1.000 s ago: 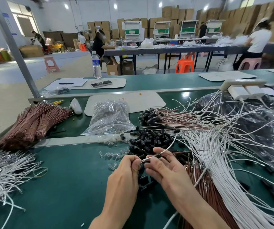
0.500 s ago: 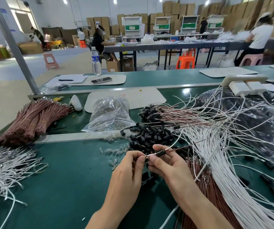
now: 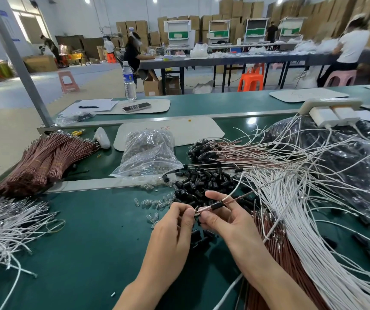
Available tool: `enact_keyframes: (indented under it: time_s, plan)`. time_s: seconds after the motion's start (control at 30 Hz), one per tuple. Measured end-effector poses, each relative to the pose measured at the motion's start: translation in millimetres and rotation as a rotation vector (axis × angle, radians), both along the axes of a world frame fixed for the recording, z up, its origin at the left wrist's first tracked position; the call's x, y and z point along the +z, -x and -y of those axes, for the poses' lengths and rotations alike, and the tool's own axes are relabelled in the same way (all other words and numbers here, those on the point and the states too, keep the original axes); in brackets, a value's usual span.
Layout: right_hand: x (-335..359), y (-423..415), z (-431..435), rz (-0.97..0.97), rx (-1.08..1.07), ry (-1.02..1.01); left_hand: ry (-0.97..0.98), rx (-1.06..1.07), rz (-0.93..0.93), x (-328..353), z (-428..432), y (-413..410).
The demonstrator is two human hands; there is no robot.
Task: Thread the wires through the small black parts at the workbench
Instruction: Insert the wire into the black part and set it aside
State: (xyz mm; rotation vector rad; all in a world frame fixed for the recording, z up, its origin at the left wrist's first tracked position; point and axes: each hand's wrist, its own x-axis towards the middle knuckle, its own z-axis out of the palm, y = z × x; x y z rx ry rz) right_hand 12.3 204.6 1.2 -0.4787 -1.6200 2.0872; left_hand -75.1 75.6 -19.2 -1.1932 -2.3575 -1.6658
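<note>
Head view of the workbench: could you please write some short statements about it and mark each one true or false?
1. The left hand and the right hand both hold the wires. True.
2. A small black part sits on those wires. True.
3. The water bottle lies on its side. False: it stands upright.
4. The brown wire bundles are inside the clear bag. False: they lie bare on the bench, left of the bag.
</note>
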Motion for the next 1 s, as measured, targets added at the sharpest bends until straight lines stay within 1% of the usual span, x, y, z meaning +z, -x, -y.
enact_keyframes:
  time_s: [0.23,0.4,0.7,0.8,0.93,1.0]
  plan:
    - [-0.8,-0.1,-0.2,-0.030,-0.001,0.025,-0.019,-0.021,0.038,0.0,-0.1,0.4]
    - [-2.2,0.1,0.2,-0.039,-0.005,0.024,-0.052,-0.045,0.121,1.8,-0.7,0.4]
    - [-0.8,-2.3,0.2,-0.030,-0.002,-0.067,-0.060,-0.099,0.238,6.5,0.8,-0.9]
    - [-1.4,-2.0,-0.6,-0.025,-0.009,-0.082,-0.057,-0.089,0.228,6.4,-0.5,-1.5]
    - [-2.3,-1.3,-1.8,-0.021,-0.027,-0.098,-0.020,-0.088,0.156,5.5,-1.5,-1.6]
    - [-2.3,-1.3,-1.6,-0.028,-0.024,-0.094,-0.029,-0.088,0.153,6.1,-1.5,-1.6]
